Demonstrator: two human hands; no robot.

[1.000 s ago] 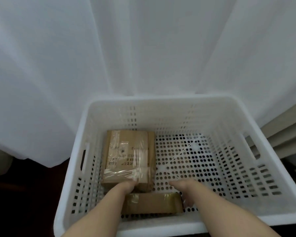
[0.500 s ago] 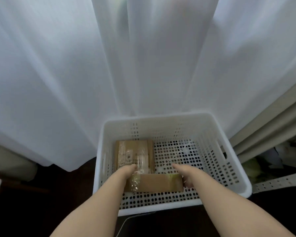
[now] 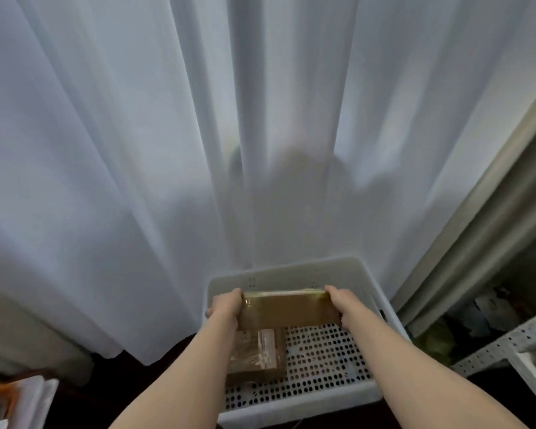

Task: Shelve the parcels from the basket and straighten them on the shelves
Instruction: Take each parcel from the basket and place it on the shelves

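Note:
A flat brown cardboard parcel (image 3: 288,311), wrapped in clear tape, hangs above the white perforated basket (image 3: 347,270). My left hand (image 3: 226,306) grips its left end and my right hand (image 3: 341,300) grips its right end. A second taped brown parcel (image 3: 260,356) lies on the basket floor at the left, partly hidden by my left forearm.
White curtains (image 3: 198,134) hang right behind the basket. A grey perforated metal shelf rail (image 3: 508,339) and a white shelf edge (image 3: 532,376) stand at the right. A white bin with an orange part (image 3: 10,400) sits at the lower left. The floor is dark.
Both hands have lifted the flat parcel up out of the basket. The camera has risen and pulled back, so the basket looks smaller and the shelf at the right has come into view.

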